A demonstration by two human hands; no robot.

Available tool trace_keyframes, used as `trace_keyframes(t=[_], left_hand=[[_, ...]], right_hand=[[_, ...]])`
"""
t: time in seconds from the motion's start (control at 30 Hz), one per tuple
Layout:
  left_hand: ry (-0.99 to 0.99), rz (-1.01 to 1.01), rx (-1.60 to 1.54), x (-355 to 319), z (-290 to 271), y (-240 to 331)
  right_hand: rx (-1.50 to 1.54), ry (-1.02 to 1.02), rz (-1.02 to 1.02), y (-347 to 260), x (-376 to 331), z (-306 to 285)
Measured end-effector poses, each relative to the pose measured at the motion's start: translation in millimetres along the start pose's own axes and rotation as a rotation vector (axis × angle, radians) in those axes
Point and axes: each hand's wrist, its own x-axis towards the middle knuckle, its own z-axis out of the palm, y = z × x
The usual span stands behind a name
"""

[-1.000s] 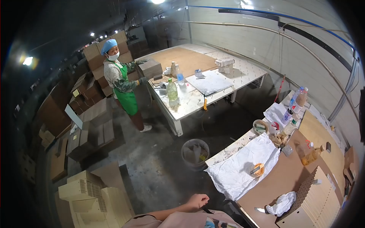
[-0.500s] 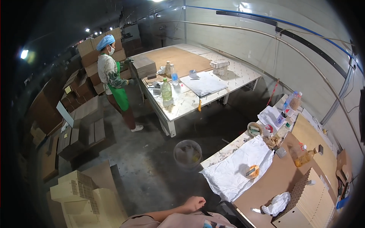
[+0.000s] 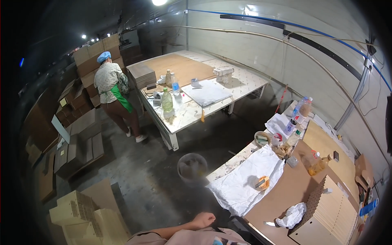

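My left hand point(image 3: 203, 220) is at the lower edge of the head view, its bare forearm bent across in front of my body. The fingers are curled closed, and nothing shows in them. It touches none of the things around it. Nearest to it is a right-hand worktable, where a crumpled white cloth point(image 3: 249, 175) lies spread under a small orange-rimmed cup point(image 3: 262, 183) with a flat tool in it. Further right on this table, a stack of pale slotted panels point(image 3: 328, 214) stands by a wad of white cloth point(image 3: 295, 215). My right hand is out of view.
A co-worker point(image 3: 110, 83) in a blue cap stands left of a large white table point(image 3: 241, 92) bearing stacked boards point(image 3: 141, 76) and a green bottle point(image 3: 167, 100). A round tub point(image 3: 192, 168) sits on the floor. Pale panels point(image 3: 75, 210) are piled at lower left.
The co-worker has turned away from the large table's board stack, back now toward me. The whole view has shifted slightly, moving things left in it. My left hand stays closed.
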Motion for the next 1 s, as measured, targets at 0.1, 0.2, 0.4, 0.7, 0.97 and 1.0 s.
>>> trace_keyframes(t=[0.1, 0.2, 0.4, 0.7, 0.97, 1.0], left_hand=[[-0.010, -0.006, -0.002, 0, 0, 0], [-0.012, -0.009, -0.008, 1, 1, -2], [-0.060, -0.023, 0.027, 8, 3, -4], [-0.090, 0.004, 0.016, 13, 7, -24], [-0.166, -0.016, 0.044, 18, 12, -44], [-0.164, -0.028, 0.051, 20, 11, -44]], right_hand=[[0.000, -0.011, -0.008, -1, 0, 1], [0.000, -0.022, -0.016, -3, -2, 3], [0.104, 0.083, 0.226, 0, -11, 17], [-0.231, 0.629, -0.175, 3, 4, 20], [-0.099, 0.349, 0.000, 14, -6, 23], [-0.104, 0.351, 0.006, 14, -4, 21]])
